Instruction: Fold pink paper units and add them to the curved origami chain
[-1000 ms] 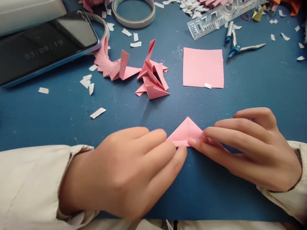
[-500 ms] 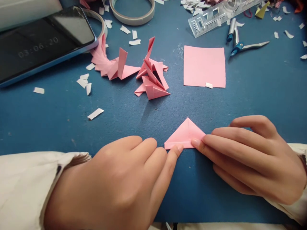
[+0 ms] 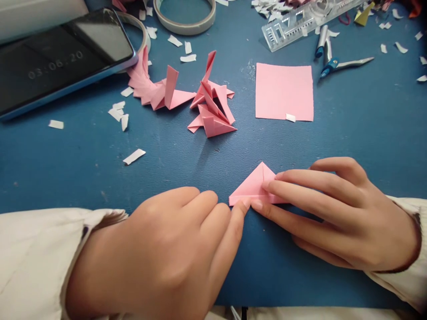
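A small pink paper [image 3: 251,184], folded into a triangle with its tip pointing away from me, lies on the blue tabletop. A narrow folded band runs along its near edge. My left hand [image 3: 170,249] is closed, its fingers curled, with one fingertip pressing the near edge of the paper; its thumb is hidden. From the right, my right hand [image 3: 347,213] reaches over with its fingers stretched and apart. Its fingertips rest on the triangle's right half and near edge, covering part of the right corner.
Beyond the hands stand pink folded paper pieces [image 3: 213,111] and a curved pink folded chain [image 3: 153,91]. A flat pink square [image 3: 283,91] lies right of them. Around are a phone [image 3: 63,62], tape roll [image 3: 187,29], clear ruler [image 3: 283,33], compass [image 3: 333,64] and white scraps [image 3: 134,156].
My right hand has shifted left and its fingers have spread further over the triangle. One fingertip now lies close beside my left fingertip. The left hand has barely moved.
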A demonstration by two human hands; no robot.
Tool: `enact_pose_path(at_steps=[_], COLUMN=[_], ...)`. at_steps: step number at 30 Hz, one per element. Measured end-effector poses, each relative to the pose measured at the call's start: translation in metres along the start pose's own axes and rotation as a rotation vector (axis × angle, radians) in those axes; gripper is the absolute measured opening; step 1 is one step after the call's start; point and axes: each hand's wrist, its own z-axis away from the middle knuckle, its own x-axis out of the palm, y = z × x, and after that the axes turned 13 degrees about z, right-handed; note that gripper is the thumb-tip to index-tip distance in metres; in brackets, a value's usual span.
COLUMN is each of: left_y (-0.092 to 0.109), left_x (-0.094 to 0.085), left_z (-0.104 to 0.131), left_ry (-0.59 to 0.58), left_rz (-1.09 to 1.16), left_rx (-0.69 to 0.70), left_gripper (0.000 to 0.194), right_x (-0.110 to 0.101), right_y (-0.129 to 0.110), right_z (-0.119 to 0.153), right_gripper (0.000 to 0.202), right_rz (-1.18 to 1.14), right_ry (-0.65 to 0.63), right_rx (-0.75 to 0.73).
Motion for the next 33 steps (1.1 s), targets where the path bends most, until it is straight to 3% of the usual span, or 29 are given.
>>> enact_pose_path(at_steps=[1,6,12,19,24,28,33], left_y=[0.000,-0.001,-0.001,-0.001,-0.001,-0.006,-0.008], left_x=[0.001,0.003,0.005,0.003,-0.004,-0.005,-0.002], left_z=[0.000,0.000,-0.001,0.000,-0.004,-0.009,-0.009], left_ry=[0.096,0.176,0.172,0.171,0.119,0.159,0.097], left_rz=[-0.021,-0.079,-0.088,-0.100,-0.100,-0.169,-0.080], left_rx=[0.056,0.047,0.056,0.062,0.058,0.083,0.111], left_gripper=[0.015,0.009,0.011,0.011,0.013,0.022,0.023], right_x=[0.000,-0.002,-0.008,-0.011,-0.013,-0.014,-0.011], right_y=[0.000,0.001,0.003,-0.001,-0.003,-0.004,0.001], right_z=[0.000,0.004,0.006,0.010,0.013,0.012,0.007], right_gripper=[0.024,0.022,0.016,0.019,0.012,0.006,0.018], right_rz=[-0.011,-0.028,-0.045,-0.069,-0.024,-0.003,-0.073], right_ry=[-0.002,-0.034,-0.038,-0.022,0.007,0.005,-0.039], right_rx=[0.002,-0.022,-0.054,0.055,0.035,0.053,0.039])
